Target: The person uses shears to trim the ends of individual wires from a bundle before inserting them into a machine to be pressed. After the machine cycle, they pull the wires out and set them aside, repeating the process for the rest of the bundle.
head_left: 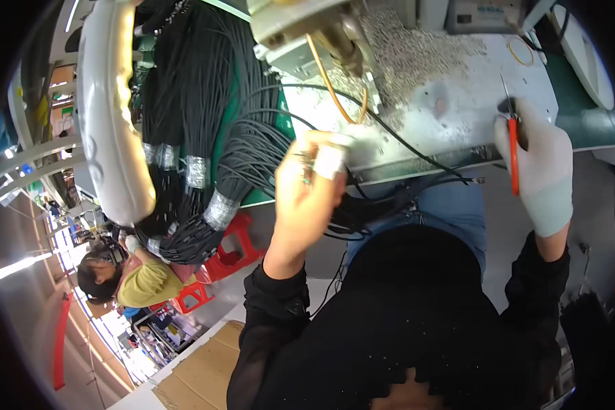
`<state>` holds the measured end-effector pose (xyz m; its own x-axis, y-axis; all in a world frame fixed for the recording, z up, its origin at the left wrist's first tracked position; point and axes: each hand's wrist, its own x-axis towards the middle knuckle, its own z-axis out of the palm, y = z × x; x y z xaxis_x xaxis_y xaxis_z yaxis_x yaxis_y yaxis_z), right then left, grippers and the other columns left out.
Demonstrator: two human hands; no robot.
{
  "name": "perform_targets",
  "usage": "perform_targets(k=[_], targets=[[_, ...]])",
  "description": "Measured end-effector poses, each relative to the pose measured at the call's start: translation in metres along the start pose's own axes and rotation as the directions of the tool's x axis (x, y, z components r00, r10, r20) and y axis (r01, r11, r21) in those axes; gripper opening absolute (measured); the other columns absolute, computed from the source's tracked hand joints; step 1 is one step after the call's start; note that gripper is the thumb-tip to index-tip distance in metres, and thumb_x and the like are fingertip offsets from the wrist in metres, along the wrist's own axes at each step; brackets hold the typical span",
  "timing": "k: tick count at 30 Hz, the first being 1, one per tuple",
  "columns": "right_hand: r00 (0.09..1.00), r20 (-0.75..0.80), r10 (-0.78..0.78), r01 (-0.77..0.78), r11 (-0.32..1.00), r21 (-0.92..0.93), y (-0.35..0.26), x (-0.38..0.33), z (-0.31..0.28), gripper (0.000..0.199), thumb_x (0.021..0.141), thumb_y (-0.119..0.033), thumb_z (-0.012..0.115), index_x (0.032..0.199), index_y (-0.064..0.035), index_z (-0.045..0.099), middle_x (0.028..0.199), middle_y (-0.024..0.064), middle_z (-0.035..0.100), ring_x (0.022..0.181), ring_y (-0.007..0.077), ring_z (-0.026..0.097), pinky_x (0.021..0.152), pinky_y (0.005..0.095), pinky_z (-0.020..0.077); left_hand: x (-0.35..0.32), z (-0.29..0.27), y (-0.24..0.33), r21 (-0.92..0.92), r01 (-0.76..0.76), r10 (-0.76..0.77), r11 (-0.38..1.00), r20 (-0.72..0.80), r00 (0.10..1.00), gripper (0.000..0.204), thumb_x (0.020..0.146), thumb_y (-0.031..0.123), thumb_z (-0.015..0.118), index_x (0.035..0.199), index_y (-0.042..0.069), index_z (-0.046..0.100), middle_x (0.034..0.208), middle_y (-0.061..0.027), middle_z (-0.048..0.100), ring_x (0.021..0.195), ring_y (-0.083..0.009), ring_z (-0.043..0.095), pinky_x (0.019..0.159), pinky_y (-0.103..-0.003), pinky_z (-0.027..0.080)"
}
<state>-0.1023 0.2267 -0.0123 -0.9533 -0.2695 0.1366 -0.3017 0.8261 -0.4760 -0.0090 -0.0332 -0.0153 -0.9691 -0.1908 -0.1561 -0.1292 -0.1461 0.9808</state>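
My left hand point(309, 181) is raised in front of the table's near edge, white wraps on its fingertips. Its fingers are curled together; a small shiny bit shows between them, too blurred to name. Behind it passes a bundle of black cables point(256, 147), some ends lying over my lap. One black cable point(406, 140) crosses the metal plate toward the near edge. On the right, my right hand point(543, 160), in a white glove, grips a red-handled tool point(514, 157) with a thin pointed tip, its exact kind unclear.
A machine head point(342, 48) with a yellow tube point(331, 89) overhangs the metal plate point(403, 130). Small clippings point(417, 58) litter the plate's far part. A long white lamp point(109, 116) stands left of hanging cable bundles. Beyond red stools point(229, 256) sits another person point(147, 280).
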Motion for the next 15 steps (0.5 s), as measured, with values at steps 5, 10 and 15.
perform_targets(k=[5,10,15], targets=[[0.894,0.23,-0.384,0.152,0.745,0.65,-0.066,-0.014,-0.003,0.018,0.079,-0.014,0.063,0.091,-0.0008,0.059,0.055,0.0078,0.05,0.048,0.0142,0.051,0.049,0.0263,0.041,-0.015,0.025,0.006,0.531,-0.345,0.053,0.774,0.489,0.871,0.021,0.09,0.001,0.053,0.11,0.001,0.046,0.084,-0.0047,0.059,0.073,-0.0053,0.05,0.066,-0.019,0.04],[0.881,0.344,-0.325,-0.059,0.645,0.762,-0.068,-0.014,0.006,0.016,0.079,-0.013,0.064,0.087,-0.0003,0.059,0.058,0.0092,0.053,0.049,0.0152,0.054,0.049,0.0266,0.0425,-0.027,0.023,0.006,0.294,-0.111,0.01,0.95,0.326,0.945,0.029,0.09,0.002,0.055,0.115,0.0,0.041,0.087,-0.0067,0.061,0.072,-0.0044,0.048,0.064,-0.019,0.04],[0.946,0.079,-0.314,0.14,0.616,0.776,-0.068,-0.028,0.018,0.017,0.084,-0.016,0.062,0.079,-0.0008,0.057,0.058,0.0089,0.055,0.048,0.0151,0.055,0.046,0.027,0.042,-0.033,0.014,0.003,-0.208,0.118,-0.043,0.971,0.334,0.942,0.033,0.087,0.0,0.058,0.115,-0.001,0.041,0.092,-0.0102,0.063,0.07,-0.0052,0.05,0.063,-0.02,0.041]])
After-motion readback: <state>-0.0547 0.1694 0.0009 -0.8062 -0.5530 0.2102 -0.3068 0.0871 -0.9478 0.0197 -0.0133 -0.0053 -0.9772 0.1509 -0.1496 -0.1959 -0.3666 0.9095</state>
